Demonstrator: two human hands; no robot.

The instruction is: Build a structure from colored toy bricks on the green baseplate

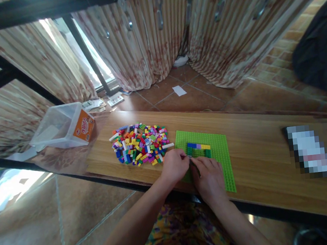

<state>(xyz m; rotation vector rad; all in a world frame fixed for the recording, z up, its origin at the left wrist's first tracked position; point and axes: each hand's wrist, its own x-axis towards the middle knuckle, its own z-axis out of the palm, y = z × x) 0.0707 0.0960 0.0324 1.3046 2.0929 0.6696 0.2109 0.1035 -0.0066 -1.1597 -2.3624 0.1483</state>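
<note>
Through the head camera I see the left hand (176, 164) and the right hand (209, 175) meeting fingertip to fingertip, fingers bent inward. I cannot tell whether either grips a piece, because the fingers cover the spot. The right hand lies over a green baseplate (224, 170), with the left at its nearer left edge. Just past the fingertips, at one to two o'clock, a small brick outline (198, 146) sits on the studs: blue, purple and yellow along its far side, green down the flanks.

At ten o'clock from the hands I have a loose brick pile (139, 145) in many colours, on the same wood-grain tabletop (256, 144). Farther out at ten stands a clear plastic bin (55, 126) with an orange label (84, 125). At three o'clock, well apart, lies a dark-edged object (313, 153), its face pixelated beyond my reading.

Beyond the table at twelve, a sheet of white paper (179, 91) rests on brown floor tiles (161, 99), and pleated curtains (150, 50) hang behind it. I get bright window glass (95, 55) at eleven, a brick-patterned surface (283, 51) at two, and a dark metal frame (21, 77) at ten.
</note>
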